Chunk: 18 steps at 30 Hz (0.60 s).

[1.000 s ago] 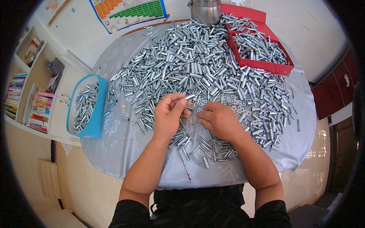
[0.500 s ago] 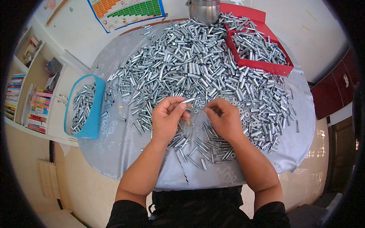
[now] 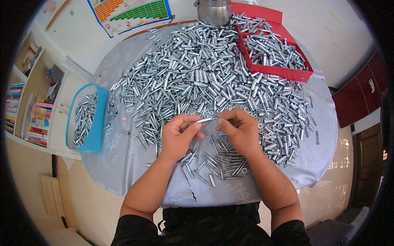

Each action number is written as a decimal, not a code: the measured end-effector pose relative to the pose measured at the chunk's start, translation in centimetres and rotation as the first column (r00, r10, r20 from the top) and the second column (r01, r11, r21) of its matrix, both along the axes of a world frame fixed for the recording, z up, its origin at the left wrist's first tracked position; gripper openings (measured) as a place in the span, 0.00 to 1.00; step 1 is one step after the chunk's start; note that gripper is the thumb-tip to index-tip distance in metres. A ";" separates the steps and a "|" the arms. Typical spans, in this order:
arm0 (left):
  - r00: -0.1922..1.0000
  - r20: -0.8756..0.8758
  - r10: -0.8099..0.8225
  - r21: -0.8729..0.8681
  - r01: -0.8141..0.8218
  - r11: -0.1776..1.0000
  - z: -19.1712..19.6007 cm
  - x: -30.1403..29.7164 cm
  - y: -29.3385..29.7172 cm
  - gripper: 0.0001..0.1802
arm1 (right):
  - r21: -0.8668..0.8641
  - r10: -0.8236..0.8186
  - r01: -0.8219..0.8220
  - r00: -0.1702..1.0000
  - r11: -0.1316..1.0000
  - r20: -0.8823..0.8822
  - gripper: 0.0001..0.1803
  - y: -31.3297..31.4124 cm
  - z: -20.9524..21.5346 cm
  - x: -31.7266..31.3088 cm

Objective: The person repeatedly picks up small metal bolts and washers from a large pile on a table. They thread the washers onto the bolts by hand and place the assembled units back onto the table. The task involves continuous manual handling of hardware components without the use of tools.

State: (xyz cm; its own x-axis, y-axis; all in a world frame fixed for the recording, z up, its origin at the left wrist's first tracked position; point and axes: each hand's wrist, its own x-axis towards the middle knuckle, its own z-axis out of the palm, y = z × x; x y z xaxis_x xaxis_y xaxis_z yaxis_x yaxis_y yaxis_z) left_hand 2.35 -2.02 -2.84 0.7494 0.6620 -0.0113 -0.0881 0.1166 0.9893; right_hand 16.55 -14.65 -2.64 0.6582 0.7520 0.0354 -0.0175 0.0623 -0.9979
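Above the near middle of the table, my left hand [image 3: 179, 137] pinches a short shiny metal sleeve [image 3: 205, 120] between thumb and fingertips, with its length pointing across to the right. My right hand [image 3: 241, 132] is closed at the sleeve's right end, thumb against fingers. A tiny part may be in that pinch, but it is too small to make out. Below and between the hands lie loose long bolts [image 3: 210, 160] and a single short sleeve [image 3: 212, 180]. Nuts and washers [image 3: 269, 137] lie scattered beside and behind my right hand.
A big heap of metal sleeves and bolts [image 3: 193, 78] covers the table's middle and back. At left stands a blue box [image 3: 97, 129] of metal pieces; a red box [image 3: 283, 74], also filled, sits back right. Behind is a metal pot [image 3: 214, 14]. The grey tablecloth [image 3: 135, 172] has a tear.
My right hand has come to the right end of the sleeve, where the two hands were apart before. The left hand still holds the sleeve, now more level. The whole view has shifted slightly.
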 end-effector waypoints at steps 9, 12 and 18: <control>1.000 0.019 0.004 0.004 -0.004 1.000 0.0 0.0 0.0 0.08 | 0.080 0.070 -0.062 0.992 0.995 -0.101 0.07 -0.1 -0.3 -0.3; 1.000 0.004 -0.001 -0.014 0.001 1.000 0.0 0.0 0.1 0.09 | 0.065 0.103 -0.093 0.980 0.994 -0.169 0.07 0.0 -0.1 0.1; 0.999 0.007 -0.046 0.001 0.046 0.999 -0.2 -0.4 0.4 0.09 | 0.161 0.222 -0.181 0.930 0.970 -0.292 0.07 -0.1 0.1 0.9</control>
